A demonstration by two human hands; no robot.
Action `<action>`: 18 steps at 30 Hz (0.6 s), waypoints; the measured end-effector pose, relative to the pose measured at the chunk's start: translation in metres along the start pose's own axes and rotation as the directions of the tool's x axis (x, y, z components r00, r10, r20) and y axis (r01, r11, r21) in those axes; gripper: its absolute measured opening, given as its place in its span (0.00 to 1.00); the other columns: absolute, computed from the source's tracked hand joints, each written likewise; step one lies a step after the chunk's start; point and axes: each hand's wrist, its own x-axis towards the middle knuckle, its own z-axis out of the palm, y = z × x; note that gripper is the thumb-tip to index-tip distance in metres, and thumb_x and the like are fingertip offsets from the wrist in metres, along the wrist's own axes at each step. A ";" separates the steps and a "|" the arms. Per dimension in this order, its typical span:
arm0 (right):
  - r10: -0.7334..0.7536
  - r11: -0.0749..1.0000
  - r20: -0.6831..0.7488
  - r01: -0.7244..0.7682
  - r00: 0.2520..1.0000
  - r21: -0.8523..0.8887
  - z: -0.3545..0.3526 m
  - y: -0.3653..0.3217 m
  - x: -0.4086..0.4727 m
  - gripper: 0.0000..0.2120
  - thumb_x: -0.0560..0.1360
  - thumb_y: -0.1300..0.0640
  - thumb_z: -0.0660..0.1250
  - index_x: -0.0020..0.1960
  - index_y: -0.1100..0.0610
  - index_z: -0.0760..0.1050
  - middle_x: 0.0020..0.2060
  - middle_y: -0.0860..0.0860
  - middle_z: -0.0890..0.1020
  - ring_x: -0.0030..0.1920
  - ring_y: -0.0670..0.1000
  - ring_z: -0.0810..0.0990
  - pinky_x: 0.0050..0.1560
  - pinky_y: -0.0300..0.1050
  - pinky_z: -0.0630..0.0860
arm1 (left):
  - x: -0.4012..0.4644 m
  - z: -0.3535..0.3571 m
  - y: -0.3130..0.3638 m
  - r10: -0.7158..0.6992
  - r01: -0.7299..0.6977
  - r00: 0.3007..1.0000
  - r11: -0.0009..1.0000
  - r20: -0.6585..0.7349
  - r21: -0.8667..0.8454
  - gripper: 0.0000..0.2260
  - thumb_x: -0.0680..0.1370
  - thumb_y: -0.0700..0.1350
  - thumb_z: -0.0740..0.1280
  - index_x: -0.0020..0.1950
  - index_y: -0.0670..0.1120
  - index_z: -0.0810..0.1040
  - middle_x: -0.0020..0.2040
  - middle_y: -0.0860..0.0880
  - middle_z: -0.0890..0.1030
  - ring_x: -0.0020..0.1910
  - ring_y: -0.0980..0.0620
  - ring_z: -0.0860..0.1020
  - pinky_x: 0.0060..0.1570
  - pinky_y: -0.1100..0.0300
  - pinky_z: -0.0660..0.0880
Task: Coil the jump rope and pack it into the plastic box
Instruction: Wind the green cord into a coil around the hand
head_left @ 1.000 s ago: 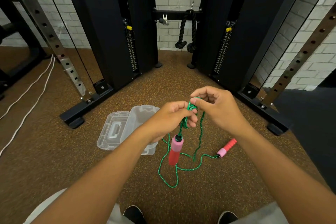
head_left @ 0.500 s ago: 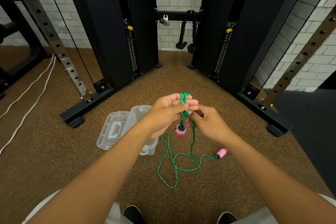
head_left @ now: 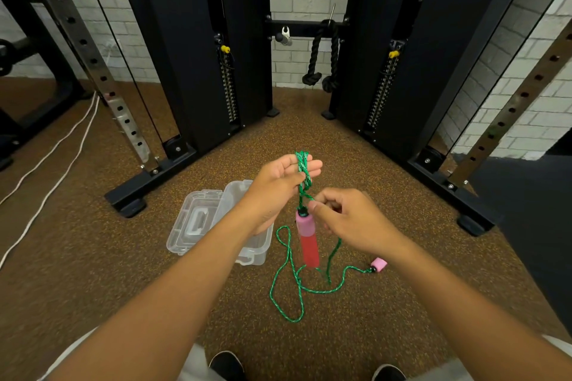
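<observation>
The green jump rope (head_left: 288, 281) is partly wound in loops around the fingers of my left hand (head_left: 278, 182), which holds them with the thumb. One pink and red handle (head_left: 306, 241) hangs below that hand. My right hand (head_left: 349, 219) pinches the rope just above this handle. The rest of the rope trails in loose loops on the floor to the second pink handle (head_left: 379, 264) on the right. The clear plastic box (head_left: 257, 249) stands open on the floor under my left forearm, its lid (head_left: 195, 219) folded out to the left.
A black cable machine frame (head_left: 148, 182) surrounds the brown speckled floor (head_left: 154, 272) on the left, back and right. A black rope attachment (head_left: 322, 65) hangs at the back. White cables (head_left: 49, 164) run along the floor at far left. My shoes (head_left: 226, 365) show at the bottom.
My right hand dropped from beside the left hand's fingertips to the rope just above the hanging handle. The handle swung so its full length shows. The left hand stayed raised with the loops.
</observation>
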 end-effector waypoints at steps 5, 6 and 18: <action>-0.032 0.997 -0.056 0.035 0.998 0.062 -0.006 -0.004 -0.001 0.09 0.79 0.54 0.70 0.41 0.54 0.81 0.26 0.47 0.73 0.28 0.44 0.67 0.33 0.41 0.65 | -0.001 0.001 -0.004 -0.018 0.018 1.000 0.999 0.003 0.032 0.16 0.84 0.31 0.55 0.67 0.41 0.74 0.65 0.43 0.82 0.64 0.49 0.81 0.60 0.61 0.79; -0.043 0.995 -0.074 0.049 0.996 0.085 -0.007 -0.005 -0.001 0.08 0.78 0.55 0.71 0.41 0.54 0.81 0.27 0.49 0.74 0.29 0.44 0.67 0.34 0.43 0.66 | -0.002 0.001 -0.003 -0.023 0.023 1.000 0.999 0.007 0.027 0.16 0.84 0.32 0.55 0.67 0.41 0.75 0.64 0.43 0.82 0.63 0.49 0.81 0.59 0.61 0.79; -0.107 0.984 -0.267 0.140 0.958 0.109 -0.023 -0.005 0.004 0.03 0.77 0.53 0.73 0.45 0.50 0.83 0.35 0.47 0.84 0.34 0.53 0.79 0.39 0.57 0.79 | -0.005 0.006 -0.006 -0.056 0.050 0.995 0.996 0.079 0.076 0.14 0.85 0.37 0.55 0.65 0.40 0.77 0.51 0.48 0.84 0.49 0.56 0.81 0.55 0.60 0.75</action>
